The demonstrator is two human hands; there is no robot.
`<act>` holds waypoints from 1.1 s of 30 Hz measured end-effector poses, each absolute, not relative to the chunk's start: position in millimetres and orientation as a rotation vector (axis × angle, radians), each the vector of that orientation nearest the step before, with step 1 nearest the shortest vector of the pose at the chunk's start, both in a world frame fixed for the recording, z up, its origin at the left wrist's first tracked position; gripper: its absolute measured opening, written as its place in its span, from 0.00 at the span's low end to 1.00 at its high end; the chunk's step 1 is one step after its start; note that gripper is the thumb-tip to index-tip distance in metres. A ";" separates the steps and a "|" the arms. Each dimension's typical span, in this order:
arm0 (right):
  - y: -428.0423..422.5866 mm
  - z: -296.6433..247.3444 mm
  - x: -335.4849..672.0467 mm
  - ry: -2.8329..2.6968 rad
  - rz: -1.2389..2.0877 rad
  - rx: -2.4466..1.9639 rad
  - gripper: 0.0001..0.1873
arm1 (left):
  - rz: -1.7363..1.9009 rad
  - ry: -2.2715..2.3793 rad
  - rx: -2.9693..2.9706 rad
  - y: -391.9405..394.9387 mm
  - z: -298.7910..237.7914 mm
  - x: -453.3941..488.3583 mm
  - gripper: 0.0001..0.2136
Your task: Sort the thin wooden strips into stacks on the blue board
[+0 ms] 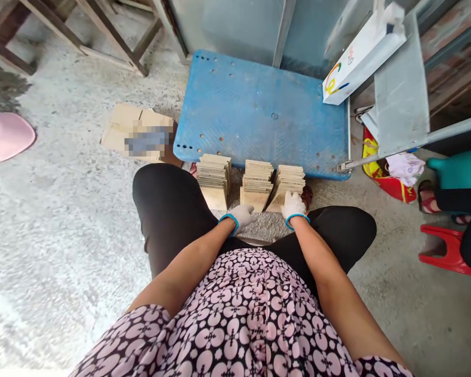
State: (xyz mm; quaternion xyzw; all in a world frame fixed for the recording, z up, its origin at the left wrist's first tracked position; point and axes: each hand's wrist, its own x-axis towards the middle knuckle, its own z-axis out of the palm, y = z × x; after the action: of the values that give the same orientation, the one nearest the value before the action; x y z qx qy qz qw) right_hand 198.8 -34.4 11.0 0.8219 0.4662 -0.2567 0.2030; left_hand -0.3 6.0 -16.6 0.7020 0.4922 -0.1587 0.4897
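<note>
Three rows of thin pale wooden boards stand on edge on the floor between my knees: a left row (214, 180), a middle row (257, 183) and a right row (284, 183). My right hand (293, 205), in a white glove with a blue cuff, lies against the near end of the right row. Its fingers are bent over the edge of the closest board. In a matching glove, my left hand (242, 217) hovers just in front of the middle row, fingers stretched to the right and holding nothing visible.
Beyond the rows lies a blue plastic platform (259, 110), bearing a white printed bag (361, 57) at its right corner. A cardboard box (120, 128) sits to the left, a pink basin (8, 136) farther left. At right are a red stool (439, 246) and another person's leg (453, 201).
</note>
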 end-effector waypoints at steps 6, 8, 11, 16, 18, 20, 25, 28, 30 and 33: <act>-38.6 5.7 198.4 1.315 -0.705 2.253 0.37 | -0.283 1.245 1.621 16.7 -11.4 3.2 0.26; -40.0 5.0 198.3 1.320 -0.699 2.240 0.40 | -0.273 1.254 1.618 17.1 -10.0 3.2 0.27; -41.4 4.7 197.7 1.323 -0.698 2.223 0.42 | -0.286 1.261 1.625 15.7 -10.5 1.8 0.27; -41.7 7.2 196.1 1.324 -0.702 2.205 0.43 | -0.349 1.246 1.673 14.0 -10.6 0.7 0.27; -41.2 8.6 195.7 1.327 -0.701 2.200 0.43 | -0.390 1.235 1.700 13.7 -9.9 1.0 0.26; -40.4 10.2 195.7 1.331 -0.695 2.198 0.41 | -0.436 1.221 1.732 13.3 -9.4 1.3 0.24; -37.6 16.4 195.1 1.340 -0.630 2.229 0.24 | -0.542 1.187 1.809 12.1 -8.8 1.2 0.21; -35.8 20.1 193.6 1.336 -0.560 2.259 0.16 | -0.584 1.168 1.853 11.6 -7.4 0.4 0.19; -34.9 21.2 192.2 1.343 -0.522 2.266 0.15 | -0.595 1.159 1.886 11.3 -6.0 -0.4 0.16; -33.9 20.6 190.4 1.363 -0.506 2.247 0.14 | -0.593 1.146 1.934 11.4 -3.6 -1.3 0.14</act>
State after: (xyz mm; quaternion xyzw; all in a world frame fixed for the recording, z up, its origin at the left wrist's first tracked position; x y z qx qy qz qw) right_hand 190.4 -33.9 20.6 0.8168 0.4956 -0.1841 0.2306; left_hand -1.3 11.4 -3.6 0.7634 0.4524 -0.2342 0.3971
